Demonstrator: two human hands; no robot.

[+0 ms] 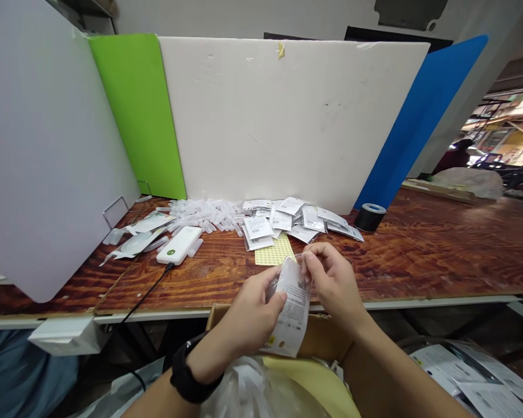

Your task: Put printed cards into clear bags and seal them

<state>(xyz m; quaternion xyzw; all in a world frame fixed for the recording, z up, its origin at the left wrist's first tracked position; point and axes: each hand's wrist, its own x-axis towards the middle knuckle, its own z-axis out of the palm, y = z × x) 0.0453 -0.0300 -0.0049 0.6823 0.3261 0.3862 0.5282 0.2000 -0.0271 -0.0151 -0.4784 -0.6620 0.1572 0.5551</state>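
Note:
Between my hands is a flat white packet (293, 307) with printed text and a clear plastic edge, held tilted over an open cardboard box. My left hand (261, 302) grips its left side, thumb across the printed face. At the packet's upper right corner, the fingers of my right hand (331, 276) pinch the clear plastic edge. Just beyond lies a yellow sheet of small round stickers (273, 253), partly under a pile of similar white packets (283, 219). To their left is a heap of small translucent plastic tubes (209, 213).
A white power bank (181, 245) with a black cable lies left, near some opened pouches (143, 235). A black tape roll (370, 217) stands at right. White, green and blue panels (287, 122) wall the table's back. The cardboard box (326, 334) below holds plastic bags; more printed packets (475, 371) lie lower right.

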